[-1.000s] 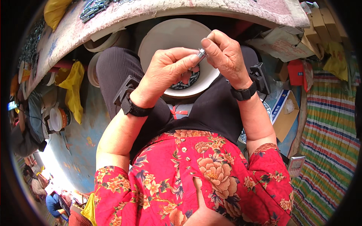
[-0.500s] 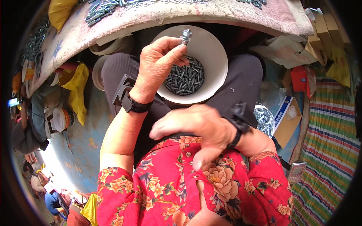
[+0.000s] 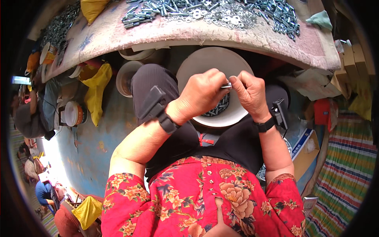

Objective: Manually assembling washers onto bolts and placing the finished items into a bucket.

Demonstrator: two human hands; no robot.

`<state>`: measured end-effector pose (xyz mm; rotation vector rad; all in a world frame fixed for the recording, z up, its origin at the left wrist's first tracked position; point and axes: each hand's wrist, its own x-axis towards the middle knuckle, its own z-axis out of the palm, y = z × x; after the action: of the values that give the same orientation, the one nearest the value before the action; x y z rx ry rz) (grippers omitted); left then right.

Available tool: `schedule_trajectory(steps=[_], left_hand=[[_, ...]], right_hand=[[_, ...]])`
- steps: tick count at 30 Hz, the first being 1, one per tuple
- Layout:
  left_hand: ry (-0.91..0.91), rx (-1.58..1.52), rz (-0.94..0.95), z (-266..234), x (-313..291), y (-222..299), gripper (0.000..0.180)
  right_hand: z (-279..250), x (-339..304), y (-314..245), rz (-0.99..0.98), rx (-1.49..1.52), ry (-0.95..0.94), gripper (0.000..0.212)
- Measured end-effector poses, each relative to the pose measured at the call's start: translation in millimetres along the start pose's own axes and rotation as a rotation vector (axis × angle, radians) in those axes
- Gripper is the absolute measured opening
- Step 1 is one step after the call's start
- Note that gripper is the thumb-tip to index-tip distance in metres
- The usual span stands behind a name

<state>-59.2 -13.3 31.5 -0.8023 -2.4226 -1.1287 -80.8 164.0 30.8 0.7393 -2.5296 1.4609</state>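
Note:
Over a white bucket (image 3: 185, 65) between my knees, both hands come together on a small shiny metal bolt (image 3: 226, 85). My left hand (image 3: 205, 94) is closed round it, so most of the bolt is hidden and only a short end sticks out. The thumb and fingers of my right hand (image 3: 251, 94) pinch at that end. Beneath the hands, many dark metal bolts (image 3: 219, 108) lie in the bottom of the bucket.
Ahead is a cloth-covered table (image 3: 158, 41) with heaped metal sleeves (image 3: 148, 14) and flat washers (image 3: 231, 17). A yellow bag (image 3: 94, 85) hangs at the left. To the right are an open carton (image 3: 308, 150) and a tub of metal parts (image 3: 287, 148).
My right hand has risen from near my lap to the bolt in my left hand. My left hand has turned over the bolt, and the view has shifted, showing more of the table.

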Motion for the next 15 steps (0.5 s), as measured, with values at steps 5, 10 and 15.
schedule_trajectory(steps=[5,10,15], left_hand=[[0.039,0.162,0.051,-15,27,-26,0.025],[0.159,0.584,-0.013,-65,84,-135,0.021],[-0.153,0.659,-0.147,-90,99,-183,0.014]], right_hand=[[3,-3,44,0.207,-0.090,0.114,0.043],[-16,-3,36,0.148,-0.048,0.114,0.026],[-26,-5,37,0.090,-0.001,0.099,0.018]])
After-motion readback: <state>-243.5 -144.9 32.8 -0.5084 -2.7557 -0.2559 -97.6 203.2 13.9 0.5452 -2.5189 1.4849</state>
